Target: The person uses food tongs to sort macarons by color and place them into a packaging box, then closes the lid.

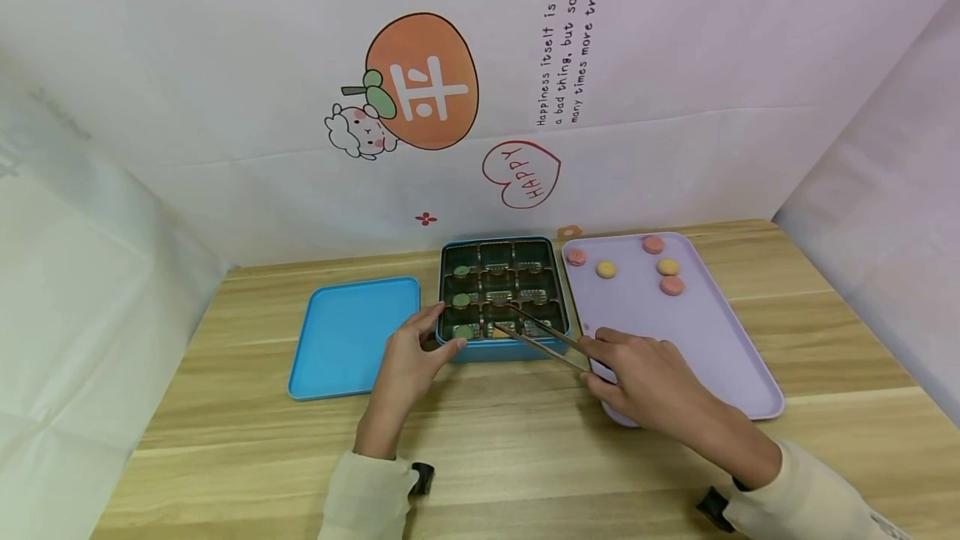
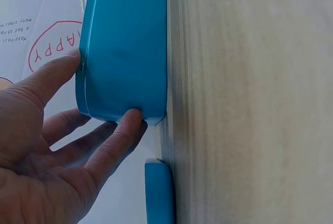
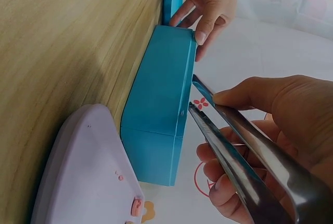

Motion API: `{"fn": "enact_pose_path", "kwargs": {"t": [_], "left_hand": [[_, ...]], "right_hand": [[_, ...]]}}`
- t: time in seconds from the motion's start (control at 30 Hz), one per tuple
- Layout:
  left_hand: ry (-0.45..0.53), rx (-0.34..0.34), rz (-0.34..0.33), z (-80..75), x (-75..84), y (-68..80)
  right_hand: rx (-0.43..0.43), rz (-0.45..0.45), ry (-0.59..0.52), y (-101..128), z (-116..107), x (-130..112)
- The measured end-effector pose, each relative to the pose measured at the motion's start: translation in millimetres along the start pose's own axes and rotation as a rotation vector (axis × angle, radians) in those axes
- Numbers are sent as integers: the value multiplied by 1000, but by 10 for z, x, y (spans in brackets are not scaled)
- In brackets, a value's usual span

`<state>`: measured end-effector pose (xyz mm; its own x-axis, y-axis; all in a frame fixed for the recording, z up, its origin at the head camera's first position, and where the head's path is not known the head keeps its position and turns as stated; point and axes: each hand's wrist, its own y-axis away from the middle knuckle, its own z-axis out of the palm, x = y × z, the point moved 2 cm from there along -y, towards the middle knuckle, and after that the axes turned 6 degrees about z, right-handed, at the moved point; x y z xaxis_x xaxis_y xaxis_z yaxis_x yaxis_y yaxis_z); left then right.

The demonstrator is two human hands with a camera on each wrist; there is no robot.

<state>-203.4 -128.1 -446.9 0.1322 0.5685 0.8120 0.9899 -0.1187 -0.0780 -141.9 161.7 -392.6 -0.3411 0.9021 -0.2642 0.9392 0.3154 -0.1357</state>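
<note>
A blue box (image 1: 495, 350) holds a dark divided insert. Green macarons (image 1: 461, 301) sit down its left column, and a yellow-orange macaron (image 1: 500, 332) lies in the front middle compartment. My left hand (image 1: 411, 350) holds the box's front left corner, its thumb on the rim and fingers along the side, as the left wrist view shows. In my right hand (image 1: 651, 377) are metal tongs (image 3: 244, 156), gripped between thumb and fingers. Their tips stand apart over the front middle compartment, close to the yellow-orange macaron; whether they touch it I cannot tell.
Right of the box lies a lilac tray (image 1: 697, 340) with pink macarons (image 1: 672, 285) and yellow macarons (image 1: 606, 270) toward its back. A blue lid (image 1: 356, 340) lies flat on the left. Behind the wooden table (image 1: 495, 457) hangs a printed white cloth (image 1: 262, 107).
</note>
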Motion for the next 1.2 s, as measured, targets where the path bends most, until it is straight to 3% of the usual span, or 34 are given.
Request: {"fn": "enact_pose_path", "kwargs": {"t": [0.2, 0.57, 0.9, 1.2], "left_hand": [[-1, 1, 1, 3, -5, 1], [-7, 2, -3, 2, 4, 3], [-8, 1, -1, 1, 1, 9], [-7, 4, 1, 5, -9, 5]], "right_hand": [[10, -1, 9, -5, -23, 4], [139, -29, 12, -21, -126, 116], [179, 41, 21, -36, -251, 360], [221, 61, 31, -64, -221, 654]]}}
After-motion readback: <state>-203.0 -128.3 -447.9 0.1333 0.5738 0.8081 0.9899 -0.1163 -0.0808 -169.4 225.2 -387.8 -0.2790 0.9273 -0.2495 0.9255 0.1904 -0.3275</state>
